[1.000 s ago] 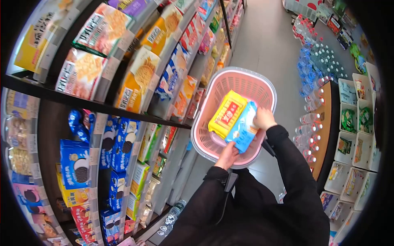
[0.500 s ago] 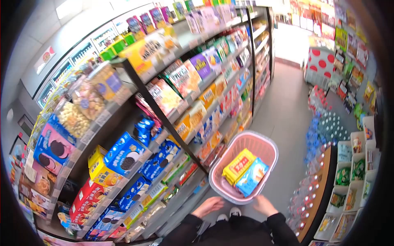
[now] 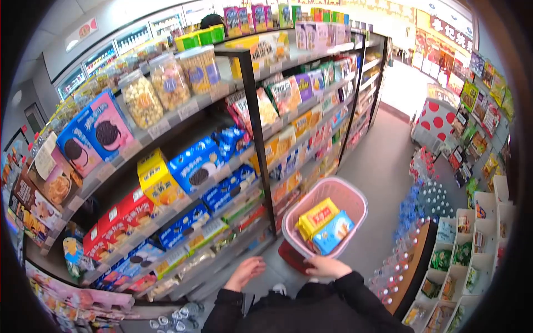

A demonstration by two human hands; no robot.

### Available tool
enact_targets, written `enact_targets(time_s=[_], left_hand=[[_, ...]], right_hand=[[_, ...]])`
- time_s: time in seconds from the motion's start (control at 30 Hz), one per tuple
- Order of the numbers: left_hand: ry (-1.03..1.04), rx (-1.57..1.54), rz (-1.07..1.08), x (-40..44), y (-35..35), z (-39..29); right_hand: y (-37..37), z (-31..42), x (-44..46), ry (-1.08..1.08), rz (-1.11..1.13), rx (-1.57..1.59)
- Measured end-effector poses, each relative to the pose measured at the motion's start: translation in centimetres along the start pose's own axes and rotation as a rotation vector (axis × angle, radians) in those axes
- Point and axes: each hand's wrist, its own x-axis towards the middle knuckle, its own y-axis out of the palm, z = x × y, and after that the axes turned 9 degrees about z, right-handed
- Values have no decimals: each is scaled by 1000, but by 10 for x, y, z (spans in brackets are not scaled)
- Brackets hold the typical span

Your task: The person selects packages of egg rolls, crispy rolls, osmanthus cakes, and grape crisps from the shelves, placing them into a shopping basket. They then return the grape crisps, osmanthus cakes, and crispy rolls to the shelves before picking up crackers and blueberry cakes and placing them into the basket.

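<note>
A pink plastic shopping basket (image 3: 361, 202) is in front of me, with a yellow snack packet (image 3: 317, 218) and a blue snack packet (image 3: 333, 233) lying side by side in it. My right hand (image 3: 328, 267) is at the basket's near rim, closed on it as far as I can see; part of its grip is hidden. Left of the basket, my left hand (image 3: 248, 272) is apart from it, holding nothing, its fingers slightly bent and apart. A dark red object (image 3: 293, 256) shows under the basket's near left side; its kind is unclear.
Along the left runs a shelf unit with blue cookie boxes (image 3: 195, 165), red boxes (image 3: 119, 223) and snack jars (image 3: 141, 100). To the right stand bottles (image 3: 391, 272) beside a wooden ledge (image 3: 413, 272) and white bins (image 3: 444, 244). A polka-dot container (image 3: 434, 123) stands farther back.
My left hand has moved left, away from the basket. My right hand has shifted left to the basket's near rim. The view has turned, and the near shelf goods appear farther right.
</note>
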Motion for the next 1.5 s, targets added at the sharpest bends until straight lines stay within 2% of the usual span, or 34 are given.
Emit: enact_targets(time_s=[0.17,0.37,0.5,0.53,0.63,0.67,0.77,0.93,1.13,1.2,1.33,1.43,1.5], left_hand=[[60,20,-67,-5,19,-13],[61,41,-142,33,56,-10],[50,71,-220,94,113,-11],[35,106,-228,102,130,-7],[40,75,-176,131,185,-12],[32,43,-221,141,207,-7],[-23,170,-167,144,237,-3],[-72,163,-246,138,225,28],[76,19,-250,135,198,33],[15,63,-313,140,205,28],[29,41,-343,151,221,27],[61,-102,-306,167,235,23],[69,-71,-363,185,232,17]], right_hand=[[-6,-35,-2,-92,33,-10],[-51,-81,-40,-105,-45,32],[-80,-159,-64,-83,-77,-11],[-101,-155,-79,-9,-4,-45],[-130,-189,-107,-151,-72,176],[-141,-211,-114,-170,-20,182],[-154,-232,-121,-131,-41,2],[-151,-251,-113,-217,-59,88],[-158,-225,-104,-180,-24,50],[-163,-216,-101,-214,9,79],[-180,-220,-91,-257,85,17],[-200,-233,-76,-299,110,-22],[-216,-249,-60,-327,136,5]])
